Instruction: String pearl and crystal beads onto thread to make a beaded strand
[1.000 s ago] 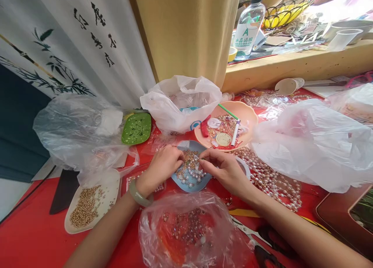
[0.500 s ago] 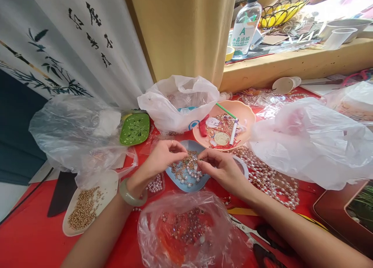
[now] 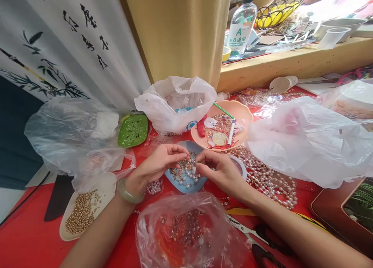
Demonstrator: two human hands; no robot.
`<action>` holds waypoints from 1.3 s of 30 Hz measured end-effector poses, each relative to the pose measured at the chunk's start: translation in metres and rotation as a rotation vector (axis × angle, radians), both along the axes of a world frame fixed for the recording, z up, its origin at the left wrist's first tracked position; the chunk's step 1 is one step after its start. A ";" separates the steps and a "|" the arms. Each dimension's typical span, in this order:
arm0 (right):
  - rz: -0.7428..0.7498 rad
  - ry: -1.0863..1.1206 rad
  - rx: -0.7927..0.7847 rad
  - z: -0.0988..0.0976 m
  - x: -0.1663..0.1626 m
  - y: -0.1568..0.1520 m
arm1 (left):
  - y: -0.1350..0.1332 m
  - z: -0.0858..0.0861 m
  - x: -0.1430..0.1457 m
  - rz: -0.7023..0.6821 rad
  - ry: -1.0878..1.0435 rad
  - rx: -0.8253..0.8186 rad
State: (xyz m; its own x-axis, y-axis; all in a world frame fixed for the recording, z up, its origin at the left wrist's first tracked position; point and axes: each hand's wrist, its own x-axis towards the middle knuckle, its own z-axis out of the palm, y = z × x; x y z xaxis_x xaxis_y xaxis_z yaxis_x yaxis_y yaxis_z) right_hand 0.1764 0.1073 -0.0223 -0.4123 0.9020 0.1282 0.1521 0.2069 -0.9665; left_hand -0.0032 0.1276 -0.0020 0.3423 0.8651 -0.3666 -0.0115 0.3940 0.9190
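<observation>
1. At the centre of the frame, the left hand [image 3: 161,163] and right hand [image 3: 218,170] meet fingertip to fingertip just above a blue dish [image 3: 188,145]. Each grip is thumb pressed to forefinger, pinching something too small to make out.
2. The dish sits on the red surface [image 3: 26,240] between the wrists, probably so that anything that slips falls back in. Its raised rim pens in loose beads [image 3: 186,174], glossy round pearls mixed with tiny gold metal pieces.
3. A smooth, pale green bangle [image 3: 128,192] circles the left wrist.
4. At lower left, a cream tray [image 3: 109,182] holds only small gold balls, apparently kept apart by kind.
5. At lower centre lies a crinkled clear bag [image 3: 186,229] of reddish beads. Pearl strands [image 3: 268,178] are heaped to the right of the hands, below a scalloped pink dish [image 3: 241,110].
</observation>
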 end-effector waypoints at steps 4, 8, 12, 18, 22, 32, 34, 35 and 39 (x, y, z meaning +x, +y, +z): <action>0.004 0.006 0.007 0.001 0.000 0.000 | -0.001 0.003 0.001 -0.010 0.002 -0.019; 0.009 0.011 0.001 0.000 0.000 0.000 | -0.002 0.003 0.002 0.019 0.008 -0.036; 0.008 0.010 -0.006 0.000 0.001 -0.001 | -0.002 0.002 0.003 0.033 0.011 -0.039; -0.001 -0.016 0.000 0.002 0.000 -0.001 | -0.001 0.002 0.004 0.043 0.034 -0.031; -0.003 -0.018 0.002 0.001 0.000 0.000 | 0.000 0.003 0.003 0.035 0.044 -0.011; 0.006 0.042 -0.081 -0.001 0.000 0.000 | -0.002 0.005 0.005 -0.006 0.125 0.092; 0.024 0.067 -0.111 -0.002 0.000 0.001 | -0.003 0.008 0.005 -0.006 0.139 0.110; 0.035 0.084 -0.128 -0.002 0.000 0.001 | -0.003 0.009 0.004 -0.005 0.150 0.120; 0.065 0.156 -0.182 0.002 0.001 0.000 | -0.006 0.016 0.005 0.002 0.180 0.167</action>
